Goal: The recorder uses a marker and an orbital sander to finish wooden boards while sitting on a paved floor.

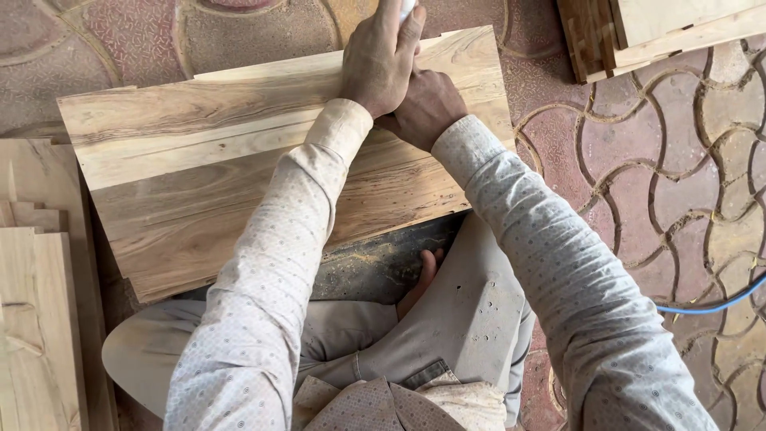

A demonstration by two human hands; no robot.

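A wide panel of joined wooden boards lies in front of me, tilted across my lap area. Both my hands are at its far edge. My left hand is closed around a small white object that is mostly cut off by the top of the view. My right hand sits just beneath and against the left hand, fingers curled in under it; what it grips is hidden. My sleeves are pale and patterned. I sit cross-legged, with a bare foot showing below the panel.
More wooden boards are stacked at the left edge. Another pile of wooden planks lies at the top right. The ground is patterned reddish paving. A blue cable curves in at the right. Sawdust lies under the panel.
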